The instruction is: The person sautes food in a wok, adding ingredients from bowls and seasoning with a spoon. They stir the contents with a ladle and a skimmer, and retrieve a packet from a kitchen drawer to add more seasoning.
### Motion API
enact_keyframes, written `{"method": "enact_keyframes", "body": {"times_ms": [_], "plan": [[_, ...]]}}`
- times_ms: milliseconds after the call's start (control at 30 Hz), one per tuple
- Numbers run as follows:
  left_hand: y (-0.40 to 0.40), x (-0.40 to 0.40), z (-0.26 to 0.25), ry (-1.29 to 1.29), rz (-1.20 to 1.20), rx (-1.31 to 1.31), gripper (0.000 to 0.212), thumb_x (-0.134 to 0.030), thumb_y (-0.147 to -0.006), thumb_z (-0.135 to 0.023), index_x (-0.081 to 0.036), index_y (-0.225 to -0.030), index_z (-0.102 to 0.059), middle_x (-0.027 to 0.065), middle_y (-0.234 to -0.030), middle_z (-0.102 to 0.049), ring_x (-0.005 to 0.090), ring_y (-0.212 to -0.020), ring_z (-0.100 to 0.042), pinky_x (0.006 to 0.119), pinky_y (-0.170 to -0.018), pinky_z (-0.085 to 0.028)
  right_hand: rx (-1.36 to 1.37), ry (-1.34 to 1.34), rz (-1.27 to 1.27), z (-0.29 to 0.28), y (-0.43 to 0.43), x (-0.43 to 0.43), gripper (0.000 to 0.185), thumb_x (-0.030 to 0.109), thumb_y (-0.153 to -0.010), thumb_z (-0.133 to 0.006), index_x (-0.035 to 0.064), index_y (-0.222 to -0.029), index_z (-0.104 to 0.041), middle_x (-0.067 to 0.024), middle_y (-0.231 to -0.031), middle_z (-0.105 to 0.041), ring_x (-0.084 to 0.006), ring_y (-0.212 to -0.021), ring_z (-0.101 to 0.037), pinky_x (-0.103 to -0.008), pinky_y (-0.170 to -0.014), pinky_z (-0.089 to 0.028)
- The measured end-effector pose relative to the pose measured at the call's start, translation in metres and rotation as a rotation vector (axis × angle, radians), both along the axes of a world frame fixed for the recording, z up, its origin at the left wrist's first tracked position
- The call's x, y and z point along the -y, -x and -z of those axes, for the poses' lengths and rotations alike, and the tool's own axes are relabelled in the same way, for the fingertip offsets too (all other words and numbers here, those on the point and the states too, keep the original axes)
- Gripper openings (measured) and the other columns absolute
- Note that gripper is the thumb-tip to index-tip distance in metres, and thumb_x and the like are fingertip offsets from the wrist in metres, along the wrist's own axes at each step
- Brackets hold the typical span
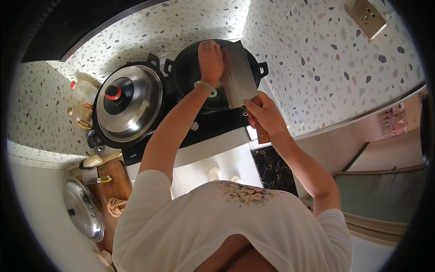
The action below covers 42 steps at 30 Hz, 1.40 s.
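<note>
My right hand (266, 114) grips the wooden handle of a broad-bladed cleaver (239, 74). The blade points away from me, over the right part of a black two-handled pan (185, 73) on the stove. Close along the blade's left side is my left hand (210, 61), its fingers curled above the pan and a pale green bangle on the wrist. Whether the left fingers hold something or touch the blade cannot be told. Left of the pan, a second black pot (96, 119) carries a steel lid (136, 115) with a black and red knob.
The black gas hob (212, 125) lies under both pans. Two bottles (85, 91) stand by the left wall. Lower left, a wooden board (119, 180) bears a brush (93, 161), a metal scraper (90, 176) and a brown cloth (115, 206); another steel lid (80, 207) leans there. A speckled wall rises behind.
</note>
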<state>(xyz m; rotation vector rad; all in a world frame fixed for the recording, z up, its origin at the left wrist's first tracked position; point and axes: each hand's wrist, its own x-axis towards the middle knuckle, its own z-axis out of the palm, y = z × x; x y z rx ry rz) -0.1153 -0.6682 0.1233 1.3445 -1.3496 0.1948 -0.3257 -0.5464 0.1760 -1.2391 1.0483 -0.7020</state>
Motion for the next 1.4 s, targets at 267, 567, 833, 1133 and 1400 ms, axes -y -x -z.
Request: {"method": "enact_keyframes", "body": {"times_ms": [267,567,833,1133,1400], "plan": [[-0.057,0.001,0.018,-0.434,0.056,0.221,0.025,-0.021,-0.093,-0.052,-0.006,-0.108,-0.064,0.0157,-0.109,-0.063,0.0272,-0.105,-0.059,0.04,-0.087,-0.048,0.161,-0.123,0.066,-0.012,0.036,0.017,0.018,0.017,-0.091,-0.061,0.0074,-0.086,-0.047,-0.0024,-0.064,-0.05,-0.0101,-0.049,-0.049,-0.0253,-0.045,-0.042],[-0.028,-0.041,-0.037,-0.249,0.201,0.644,0.045,0.003,-0.083,-0.049,-0.004,-0.127,-0.053,0.0144,-0.128,-0.054,0.0306,-0.117,-0.053,0.039,-0.1,-0.043,0.27,-0.094,-0.009,0.004,0.021,0.059,0.022,0.021,-0.091,-0.063,0.0079,-0.089,-0.046,-0.0031,-0.068,-0.049,-0.0104,-0.053,-0.048,-0.0249,-0.047,-0.042],[0.006,-0.079,-0.029,-0.217,0.351,0.76,0.049,0.002,-0.084,-0.05,0.0,-0.132,-0.046,0.0135,-0.138,-0.044,0.0303,-0.128,-0.044,0.039,-0.106,-0.038,0.242,-0.029,-0.029,-0.02,-0.002,0.089,0.023,0.021,-0.091,-0.064,0.0069,-0.088,-0.046,-0.0044,-0.068,-0.05,-0.0116,-0.053,-0.049,-0.0262,-0.047,-0.044],[-0.061,-0.058,0.007,-0.498,0.261,0.335,0.038,-0.021,-0.096,-0.048,0.0,-0.127,-0.052,0.0157,-0.134,-0.049,0.026,-0.127,-0.045,0.037,-0.103,-0.038,0.115,0.085,0.02,-0.009,-0.002,0.115,0.022,0.019,-0.092,-0.062,0.0044,-0.086,-0.046,-0.0051,-0.063,-0.051,-0.0126,-0.05,-0.049,-0.0283,-0.045,-0.043],[-0.044,-0.028,-0.013,-0.334,0.623,-1.398,0.073,-0.053,-0.099,-0.032,0.01,-0.134,-0.038,0.0196,-0.135,-0.049,0.0293,-0.123,-0.049,0.039,-0.108,-0.034,0.176,0.226,-0.118,0.0,-0.013,0.1,0.022,0.025,-0.093,-0.061,0.0048,-0.092,-0.051,-0.0023,-0.062,-0.05,-0.0107,-0.047,-0.048,-0.0248,-0.044,-0.04]]}}
